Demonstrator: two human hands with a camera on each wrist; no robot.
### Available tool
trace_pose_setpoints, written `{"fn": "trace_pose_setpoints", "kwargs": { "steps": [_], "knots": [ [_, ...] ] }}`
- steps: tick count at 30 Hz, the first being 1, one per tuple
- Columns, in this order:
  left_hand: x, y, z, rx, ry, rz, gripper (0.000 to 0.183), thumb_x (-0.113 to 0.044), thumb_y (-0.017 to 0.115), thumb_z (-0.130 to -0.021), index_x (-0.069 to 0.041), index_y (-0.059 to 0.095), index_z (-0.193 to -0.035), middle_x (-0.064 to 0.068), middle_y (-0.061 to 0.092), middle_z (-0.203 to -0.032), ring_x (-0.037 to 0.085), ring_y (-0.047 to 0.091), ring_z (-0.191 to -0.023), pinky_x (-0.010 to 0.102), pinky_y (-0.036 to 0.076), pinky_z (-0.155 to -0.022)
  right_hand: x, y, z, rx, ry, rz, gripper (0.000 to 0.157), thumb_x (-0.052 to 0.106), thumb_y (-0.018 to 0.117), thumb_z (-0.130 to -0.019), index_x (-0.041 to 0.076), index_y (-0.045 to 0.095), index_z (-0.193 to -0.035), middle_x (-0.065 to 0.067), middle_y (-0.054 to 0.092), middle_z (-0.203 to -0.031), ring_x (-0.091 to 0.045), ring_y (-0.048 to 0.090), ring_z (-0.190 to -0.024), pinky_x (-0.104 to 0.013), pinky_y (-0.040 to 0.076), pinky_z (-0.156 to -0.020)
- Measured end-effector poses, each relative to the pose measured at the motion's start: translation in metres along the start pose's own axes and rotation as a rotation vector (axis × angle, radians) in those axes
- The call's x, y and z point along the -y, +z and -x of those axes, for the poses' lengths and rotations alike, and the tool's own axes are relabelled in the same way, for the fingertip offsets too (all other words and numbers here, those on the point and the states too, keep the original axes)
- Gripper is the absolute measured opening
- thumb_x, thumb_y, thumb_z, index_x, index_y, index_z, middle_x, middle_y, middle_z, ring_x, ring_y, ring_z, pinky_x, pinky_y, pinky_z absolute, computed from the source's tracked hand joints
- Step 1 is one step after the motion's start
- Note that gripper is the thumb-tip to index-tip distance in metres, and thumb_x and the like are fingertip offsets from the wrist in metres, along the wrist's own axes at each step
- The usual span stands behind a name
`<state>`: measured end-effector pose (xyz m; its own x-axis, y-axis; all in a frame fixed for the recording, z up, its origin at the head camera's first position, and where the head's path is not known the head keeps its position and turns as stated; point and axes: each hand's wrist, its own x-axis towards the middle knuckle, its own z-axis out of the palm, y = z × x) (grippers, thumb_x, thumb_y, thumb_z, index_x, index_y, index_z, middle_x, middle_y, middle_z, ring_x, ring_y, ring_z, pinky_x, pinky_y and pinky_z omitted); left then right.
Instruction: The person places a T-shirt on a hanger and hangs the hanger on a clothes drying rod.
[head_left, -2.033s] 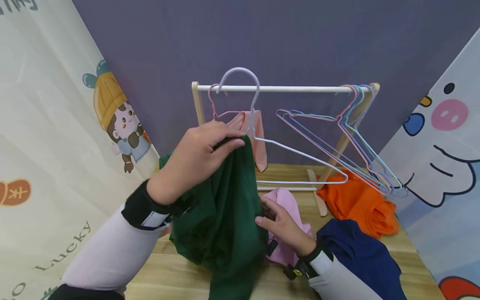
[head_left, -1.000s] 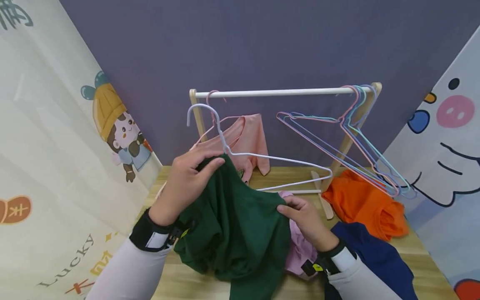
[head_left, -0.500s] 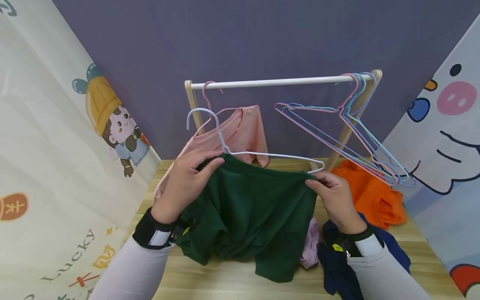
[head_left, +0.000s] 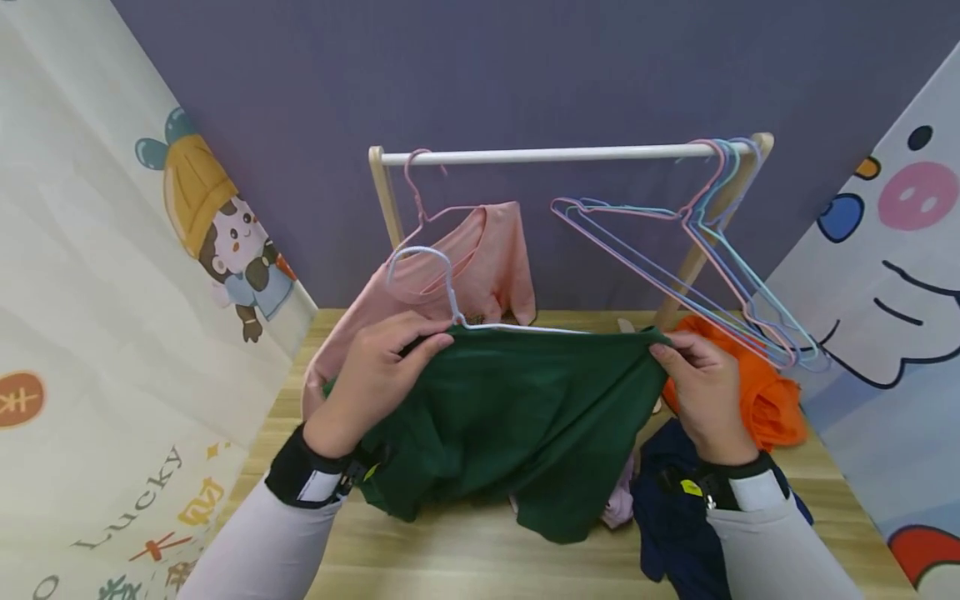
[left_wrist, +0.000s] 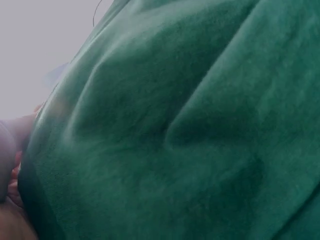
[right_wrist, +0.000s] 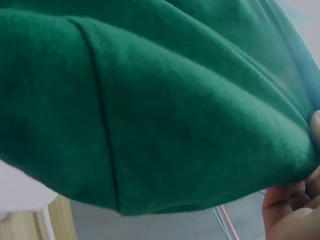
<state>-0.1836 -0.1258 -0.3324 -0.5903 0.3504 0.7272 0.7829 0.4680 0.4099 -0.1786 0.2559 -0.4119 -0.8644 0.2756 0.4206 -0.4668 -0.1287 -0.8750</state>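
Note:
A dark green shirt [head_left: 517, 408] is stretched across the middle of the head view, its upper edge drawn along a white hanger [head_left: 452, 287]. My left hand [head_left: 375, 375] pinches the cloth at the base of the hanger's hook. At the far shoulder end, my right hand [head_left: 701, 392] pinches the shirt's corner between thumb and fingers. The cloth hides most of the hanger; only its hook and a strip of its right arm show. In the right wrist view, a seam runs down the green cloth [right_wrist: 165, 125]. Green cloth [left_wrist: 190, 130] fills most of the left wrist view.
Behind stands a rack with a white rail [head_left: 555, 155]. A pink shirt [head_left: 480, 258] hangs at its left, several bare hangers [head_left: 686, 218] at its right. An orange garment [head_left: 776, 408], a navy one [head_left: 667, 508] and a lilac one [head_left: 619, 500] lie on the wooden table [head_left: 420, 558].
My right hand has moved right, pulling the green shirt's edge out over the hanger's right arm, which is now mostly covered. My left hand, with the hook, has come lower.

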Motion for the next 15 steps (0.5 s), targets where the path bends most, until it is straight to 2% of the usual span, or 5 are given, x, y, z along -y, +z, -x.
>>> {"fn": "trace_pose_setpoints", "kwargs": {
  "steps": [3,6,10,15],
  "knots": [
    [-0.002,0.001,0.004,0.016,-0.004,0.0,0.02,-0.007,0.08,-0.09,-0.009,0.08,-0.109,0.001,0.078,-0.098,0.014,0.073,-0.092,0.017,0.054,-0.088,0.002,-0.002,-0.002,0.025,-0.013,0.04,0.01,-0.009,0.068,-0.094,-0.012,0.074,-0.103,0.0,0.078,-0.09,-0.009,0.069,-0.075,-0.017,0.058,-0.071],
    [-0.004,0.005,0.009,0.033,-0.013,0.008,0.022,-0.007,0.08,-0.09,-0.009,0.08,-0.112,0.001,0.078,-0.098,0.013,0.072,-0.091,0.019,0.055,-0.085,0.005,-0.002,-0.001,0.038,-0.007,0.13,0.013,-0.007,0.069,-0.095,-0.012,0.074,-0.105,0.003,0.078,-0.094,-0.008,0.069,-0.078,-0.015,0.058,-0.073],
    [-0.006,0.013,0.015,0.073,-0.026,0.01,0.024,-0.011,0.082,-0.089,-0.009,0.079,-0.113,0.0,0.077,-0.097,0.012,0.071,-0.09,0.026,0.058,-0.08,0.008,0.0,0.002,0.057,-0.027,0.321,0.014,-0.004,0.069,-0.096,-0.01,0.074,-0.108,0.009,0.077,-0.096,-0.006,0.068,-0.08,-0.014,0.057,-0.075],
    [-0.01,0.02,0.021,0.115,-0.039,0.005,0.027,-0.015,0.083,-0.088,-0.009,0.078,-0.115,0.0,0.076,-0.099,0.012,0.07,-0.091,0.032,0.06,-0.08,0.013,0.003,0.006,0.1,-0.106,0.54,0.015,0.0,0.071,-0.096,-0.001,0.078,-0.11,0.02,0.073,-0.1,0.0,0.067,-0.081,-0.01,0.053,-0.072]
  ]
}}
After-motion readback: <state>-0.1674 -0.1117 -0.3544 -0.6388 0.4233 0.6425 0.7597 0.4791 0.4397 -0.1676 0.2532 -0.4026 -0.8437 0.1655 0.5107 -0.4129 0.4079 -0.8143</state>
